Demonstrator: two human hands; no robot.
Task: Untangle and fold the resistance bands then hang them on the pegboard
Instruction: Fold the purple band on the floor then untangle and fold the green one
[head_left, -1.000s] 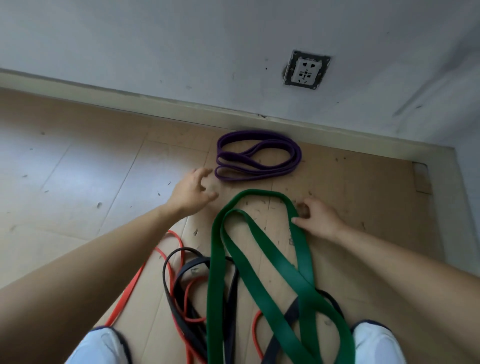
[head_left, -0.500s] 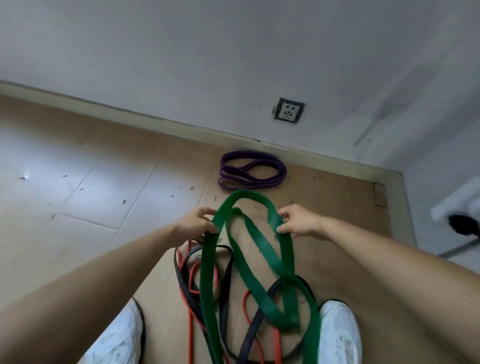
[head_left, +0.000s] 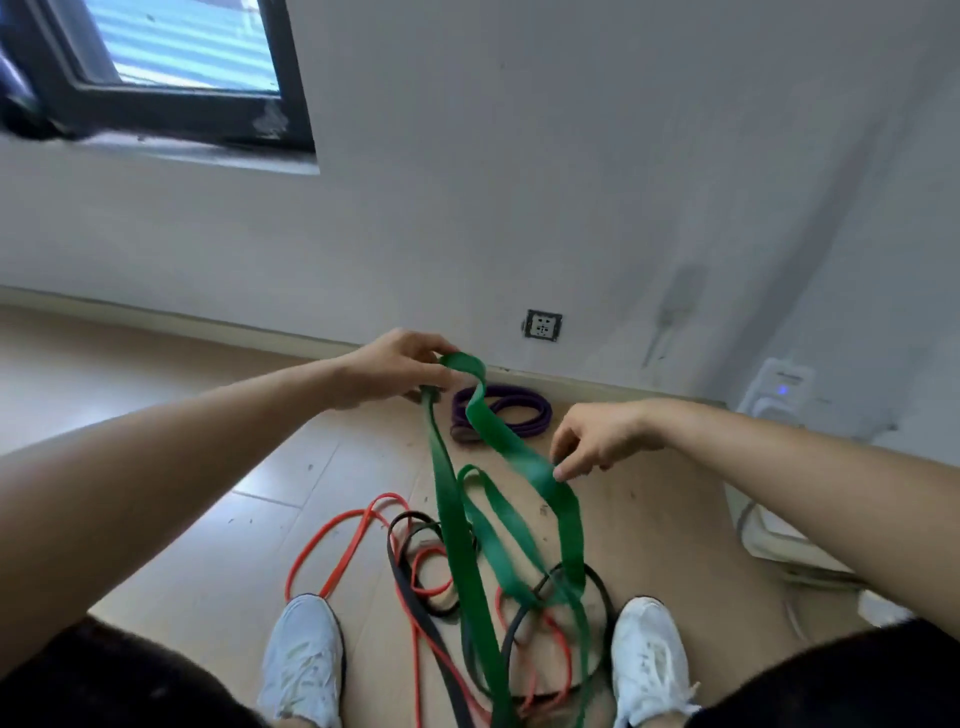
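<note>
A wide green band (head_left: 457, 514) is lifted off the floor. My left hand (head_left: 395, 371) pinches its top loop, raised highest. My right hand (head_left: 597, 441) pinches a lower strand of the same band with its fingertips. The green band's lower part trails down between my shoes, twisted through a black band (head_left: 410, 587) and a thin red band (head_left: 332, 545) lying tangled on the floor. A folded purple band (head_left: 524, 413) lies on the floor near the wall, behind the green one. No pegboard is in view.
My two white shoes (head_left: 304, 654) (head_left: 649, 660) stand on the wooden floor either side of the tangle. A wall socket (head_left: 543, 325) sits low on the wall, a window (head_left: 171, 62) at upper left, and a white device with cables (head_left: 779, 389) at the right.
Both hands have raised the green band from the floor, the left hand going higher. The view has tilted upward, bringing the window into sight.
</note>
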